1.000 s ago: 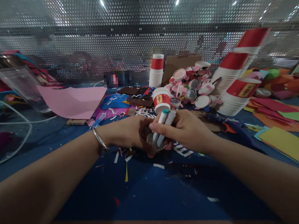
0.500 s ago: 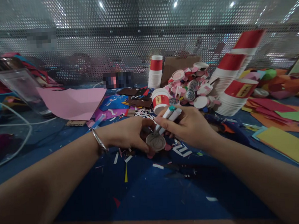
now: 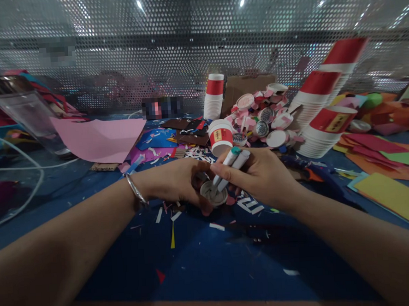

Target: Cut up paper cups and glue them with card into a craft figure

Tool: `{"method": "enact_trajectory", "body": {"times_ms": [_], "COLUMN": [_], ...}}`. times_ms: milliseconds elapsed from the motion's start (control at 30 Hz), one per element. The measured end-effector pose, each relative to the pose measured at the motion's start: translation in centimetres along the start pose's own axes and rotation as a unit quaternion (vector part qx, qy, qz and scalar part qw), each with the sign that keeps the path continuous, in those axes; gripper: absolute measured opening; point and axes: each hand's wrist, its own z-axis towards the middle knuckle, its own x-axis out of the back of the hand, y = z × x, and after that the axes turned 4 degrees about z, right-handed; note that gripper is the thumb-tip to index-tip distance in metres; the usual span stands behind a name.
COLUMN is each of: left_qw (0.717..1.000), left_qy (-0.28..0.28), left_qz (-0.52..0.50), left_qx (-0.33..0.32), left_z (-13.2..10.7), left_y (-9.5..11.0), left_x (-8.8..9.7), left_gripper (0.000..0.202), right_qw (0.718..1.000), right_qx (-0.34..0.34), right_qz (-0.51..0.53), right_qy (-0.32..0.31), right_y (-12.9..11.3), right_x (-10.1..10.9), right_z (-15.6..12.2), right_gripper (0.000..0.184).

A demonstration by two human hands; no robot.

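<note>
My left hand (image 3: 178, 184), with a silver bangle at its wrist, grips the left rim of a small round disc (image 3: 217, 196) like a paper cup's bottom. Its thumb presses at the disc's front edge, and pink bits stick out from the side. In my right hand (image 3: 266, 174) are two pale markers held together, one a green-ended marker (image 3: 230, 158), the other a grey-white marker (image 3: 236, 167). Their lower ends slant down to the disc's face; whether a tip touches it I cannot tell. Just beyond my hands a red-and-white paper cup (image 3: 220, 136) stands on the blue table (image 3: 184, 274).
A heap of similar discs with pink paper (image 3: 246, 102) lies beyond my right hand. Stacked paper cups (image 3: 323, 139) lean at the right, near coloured paper sheets (image 3: 394, 201). Scissors (image 3: 254, 233) lie in shadow in front. Pink paper (image 3: 101, 141) and a clear bottle (image 3: 29, 115) are at left.
My left thumb has slid a little to the right along the disc's front edge. The markers have shifted slightly over the disc, still in my right hand.
</note>
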Motion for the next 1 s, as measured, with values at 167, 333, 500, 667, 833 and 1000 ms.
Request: {"method": "enact_trajectory", "body": {"times_ms": [167,333,500,667,833,1000], "left_qw": [0.998,0.994,0.997,0.997,0.994,0.993], "left_qy": [0.023,0.030,0.016,0.017,0.025,0.035], "left_qz": [0.053,0.101,0.075,0.072,0.099,0.112], "left_qx": [0.015,0.028,0.015,0.017,0.035,0.033], "left_z": [-0.3,-0.4,-0.3,-0.3,-0.4,-0.5], "left_y": [0.6,1.0,0.7,1.2,1.2,0.9], "left_x": [0.0,0.1,0.0,-0.1,0.0,0.0], "left_gripper": [0.047,0.051,0.043,0.041,0.049,0.044], "right_qw": [0.999,0.999,0.999,0.999,0.997,0.998], "right_qx": [-0.018,-0.019,-0.004,-0.005,-0.048,-0.027], "right_qz": [0.015,-0.047,-0.038,0.036,-0.003,-0.045], "right_qy": [-0.034,-0.012,0.010,-0.028,-0.058,-0.019], "right_y": [0.3,0.7,0.4,-0.1,-0.4,-0.3], "right_x": [0.3,0.6,-0.2,-0.2,0.6,0.5], "right_z": [0.2,0.5,0.3,0.0,0.1,0.2], "right_gripper": [0.027,0.034,0.033,0.024,0.029,0.031]}}
